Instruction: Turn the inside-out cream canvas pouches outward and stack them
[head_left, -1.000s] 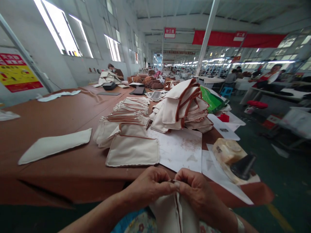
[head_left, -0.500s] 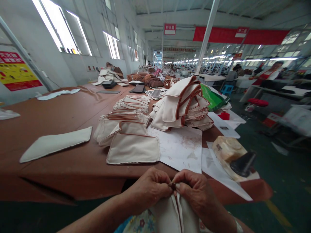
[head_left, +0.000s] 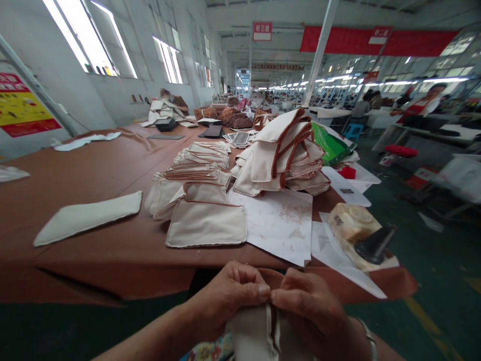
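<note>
Near the table's front edge, my left hand (head_left: 236, 296) and my right hand (head_left: 313, 306) pinch the top of a cream fabric pouch (head_left: 251, 331) with brown edging. Their thumbs and fingertips almost meet at its brown seam. The pouch hangs down toward my lap, its lower part cut off by the frame. Just beyond my hands, a flat cream pouch (head_left: 206, 226) leans against a row of similar pouches (head_left: 193, 175). To their right rises a tall pile of cream pieces with brown edging (head_left: 276, 150).
A brown-covered table (head_left: 101, 265) spreads ahead. White sheets (head_left: 278, 225) lie under the pile, and a stained plastic container with a black nozzle (head_left: 355, 228) stands at the right corner. On the left rests a single cream piece (head_left: 90, 215). A person in red (head_left: 417, 108) is far right.
My fingers have shifted their grip along the pouch's top edge, and my right hand has curled more over it. The view has tilted slightly. The table's things stay put.
</note>
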Tool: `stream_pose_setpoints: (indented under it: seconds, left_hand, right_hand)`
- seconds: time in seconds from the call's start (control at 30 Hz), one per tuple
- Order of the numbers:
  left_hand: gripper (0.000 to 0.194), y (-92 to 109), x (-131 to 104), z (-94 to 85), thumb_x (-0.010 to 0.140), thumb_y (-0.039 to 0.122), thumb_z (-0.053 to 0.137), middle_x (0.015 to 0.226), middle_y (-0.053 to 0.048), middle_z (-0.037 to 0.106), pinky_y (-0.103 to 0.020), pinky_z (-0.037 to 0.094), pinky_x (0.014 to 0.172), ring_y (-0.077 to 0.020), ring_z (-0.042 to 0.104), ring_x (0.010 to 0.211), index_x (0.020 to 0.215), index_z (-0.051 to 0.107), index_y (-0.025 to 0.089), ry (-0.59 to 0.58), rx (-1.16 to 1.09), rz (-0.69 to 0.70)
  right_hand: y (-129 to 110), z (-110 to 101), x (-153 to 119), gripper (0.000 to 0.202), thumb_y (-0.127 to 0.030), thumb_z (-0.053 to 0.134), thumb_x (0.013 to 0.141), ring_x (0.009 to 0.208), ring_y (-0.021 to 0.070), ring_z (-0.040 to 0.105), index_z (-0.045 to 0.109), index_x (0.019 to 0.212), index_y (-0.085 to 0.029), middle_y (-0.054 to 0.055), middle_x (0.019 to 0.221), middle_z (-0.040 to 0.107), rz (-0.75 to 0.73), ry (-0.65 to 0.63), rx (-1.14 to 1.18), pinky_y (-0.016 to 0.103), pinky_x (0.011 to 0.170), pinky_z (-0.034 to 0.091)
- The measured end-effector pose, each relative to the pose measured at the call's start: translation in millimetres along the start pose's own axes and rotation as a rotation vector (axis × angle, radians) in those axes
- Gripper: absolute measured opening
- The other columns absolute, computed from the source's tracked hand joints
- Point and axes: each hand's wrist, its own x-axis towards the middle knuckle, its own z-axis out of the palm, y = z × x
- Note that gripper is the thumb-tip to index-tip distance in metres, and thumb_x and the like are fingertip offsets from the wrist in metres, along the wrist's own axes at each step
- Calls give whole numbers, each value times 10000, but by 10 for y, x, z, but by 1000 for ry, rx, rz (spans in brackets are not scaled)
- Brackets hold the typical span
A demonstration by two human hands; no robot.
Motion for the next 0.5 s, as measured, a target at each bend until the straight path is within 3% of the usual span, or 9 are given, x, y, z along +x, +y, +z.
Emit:
stream_pose_setpoints:
  seconds: [0.13,0.2,0.27,0.37,0.5]
  left_hand:
    - [376,23,-15,-32,736,444,771,633,-12,511,-208,240,487,-71,361,526,727,629,95,-93,89,47]
    - [376,69,-42,-42,785,450,733,648,-3,489,-204,227,492,-65,339,540,748,626,91,-133,154,86]
    - [362,132,-74,-44,815,435,709,649,11,461,-201,218,497,-61,319,550,755,614,91,-168,227,122]
    - [350,227,-110,-36,836,420,689,656,18,447,-196,231,508,-64,320,570,752,603,92,-211,315,157]
    - [339,264,-130,-13,842,410,677,691,-9,497,-195,285,532,-81,381,603,752,607,91,-217,352,228]
  right_hand:
    - [-14,51,-122,288,-61,556,843,712,176,579,594,1064,-242,38,810,636,-27,60,0,284,647,422]
    - [-59,51,-158,294,-142,572,868,764,188,609,552,1134,-265,38,879,655,119,116,112,289,703,455]
    - [-112,18,-141,241,-297,508,943,730,183,595,546,1177,-261,35,867,643,370,124,295,276,658,456]
    - [-164,-81,-26,373,-454,371,1000,692,164,534,638,1028,-195,43,816,606,621,25,536,251,585,401]
    - [-176,-182,102,424,-502,470,962,578,100,349,576,742,-156,-16,672,437,623,-196,675,230,503,262]
